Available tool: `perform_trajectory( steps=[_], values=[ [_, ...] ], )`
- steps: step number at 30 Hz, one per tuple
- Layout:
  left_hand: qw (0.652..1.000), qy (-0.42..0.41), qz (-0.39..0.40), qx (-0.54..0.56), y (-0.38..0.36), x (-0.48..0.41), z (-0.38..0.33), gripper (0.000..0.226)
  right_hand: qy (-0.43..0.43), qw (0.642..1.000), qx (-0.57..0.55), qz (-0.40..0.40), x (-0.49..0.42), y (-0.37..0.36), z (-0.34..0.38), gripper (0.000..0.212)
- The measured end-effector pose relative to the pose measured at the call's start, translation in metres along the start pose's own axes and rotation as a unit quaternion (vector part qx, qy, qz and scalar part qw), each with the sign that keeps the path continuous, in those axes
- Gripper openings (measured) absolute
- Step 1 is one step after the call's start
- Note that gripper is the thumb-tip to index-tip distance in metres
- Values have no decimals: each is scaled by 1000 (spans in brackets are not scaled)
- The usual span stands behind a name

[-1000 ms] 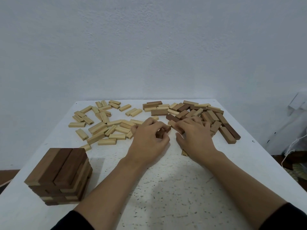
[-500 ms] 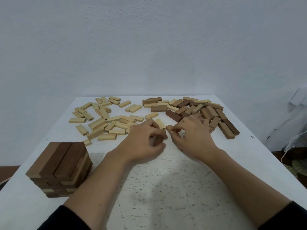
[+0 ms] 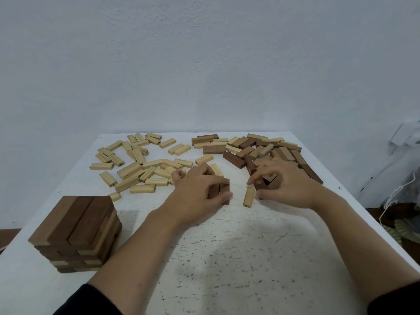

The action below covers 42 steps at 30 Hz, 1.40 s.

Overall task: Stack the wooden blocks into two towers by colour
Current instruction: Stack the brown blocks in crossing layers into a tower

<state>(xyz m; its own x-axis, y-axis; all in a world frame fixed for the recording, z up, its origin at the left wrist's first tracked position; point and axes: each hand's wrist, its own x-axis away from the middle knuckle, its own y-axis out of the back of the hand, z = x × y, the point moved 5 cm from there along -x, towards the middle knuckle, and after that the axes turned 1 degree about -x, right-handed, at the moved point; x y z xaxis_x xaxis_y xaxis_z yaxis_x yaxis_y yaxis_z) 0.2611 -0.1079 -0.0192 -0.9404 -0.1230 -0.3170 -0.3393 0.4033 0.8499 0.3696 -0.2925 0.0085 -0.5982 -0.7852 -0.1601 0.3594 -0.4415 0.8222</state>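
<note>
Sleeves (image 3: 91,301): dark, at both near corners of frame, forearms bare.

Table (image 3: 227,269): white, black-speckled.

Tower (image 3: 75,230): near left on table, well apart from both hands. Top layer is 3 dark blocks side by side, running away from the viewer. Lower layers show both dark and light block ends, so colours are mixed.

Left hand (image 3: 195,194): mid-table, fingers curled, grasping the dark pair (image 3: 221,192), 2 dark blocks side by side with the thumb along their near end. Whether the pair touches the table cannot be told.

Light block (image 3: 249,196): 1 lying flat on the table between the hands, printed end toward the viewer, just beside the right thumb.

Right hand (image 3: 291,187): fingers curled down round brown blocks (image 3: 270,181) at the near edge of the brown pile, thumb on the near side. How many it holds cannot be told.

Light pile (image 3: 136,164): scattered flat, far left, just beyond the left hand.

Brown pile (image 3: 272,148): far right, loose heap, several light blocks mixed in at its far side.

Wall (image 3: 204,64): plain, pale, behind the table.
</note>
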Motion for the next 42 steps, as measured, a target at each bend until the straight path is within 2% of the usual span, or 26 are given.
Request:
perform_trajectory(
  steps=[2,4,10,12,14,15,18,21,24,26,30,34,39,42],
  values=[
    [1000,0,-2,-5,0,-1,0,34,-1,998,4,60,2,-1,-4,33],
    [1000,-1,0,-12,-1,-2,-1,35,10,997,29,75,2,-2,-3,38],
    [1000,-4,-1,-24,0,-3,-5,37,32,993,101,50,-6,-17,-1,16],
    [999,-10,-6,-32,2,-2,-9,37,25,992,120,16,-9,-20,1,15],
    [999,-4,-11,-37,4,-2,-10,32,-4,986,158,-54,-13,-23,2,29],
    [999,1,-13,-40,4,-2,-10,29,-18,978,186,-96,-15,-24,4,30],
    [998,12,-17,-51,5,0,-10,29,-30,960,208,-184,-21,-25,12,15],
    [999,0,-11,-33,3,5,-11,33,-38,956,190,-220,-19,-13,15,10],
    [998,-36,9,-47,0,7,-15,32,-86,959,214,-167,-12,-11,8,7],
    [997,-37,35,-50,-2,7,-17,30,-85,960,230,-138,-7,-14,9,8],
    [995,-36,57,-78,-2,7,-19,31,-79,964,222,-124,-5,-16,16,14],
    [988,-51,79,-123,3,10,-28,36,-90,961,241,-99,3,-25,22,28],
    [975,-76,111,-178,6,33,-40,34,-65,970,225,-73,21,-34,37,29],
    [970,-79,139,-185,9,52,-41,36,-43,980,180,-69,31,-39,51,23]
  ],
)
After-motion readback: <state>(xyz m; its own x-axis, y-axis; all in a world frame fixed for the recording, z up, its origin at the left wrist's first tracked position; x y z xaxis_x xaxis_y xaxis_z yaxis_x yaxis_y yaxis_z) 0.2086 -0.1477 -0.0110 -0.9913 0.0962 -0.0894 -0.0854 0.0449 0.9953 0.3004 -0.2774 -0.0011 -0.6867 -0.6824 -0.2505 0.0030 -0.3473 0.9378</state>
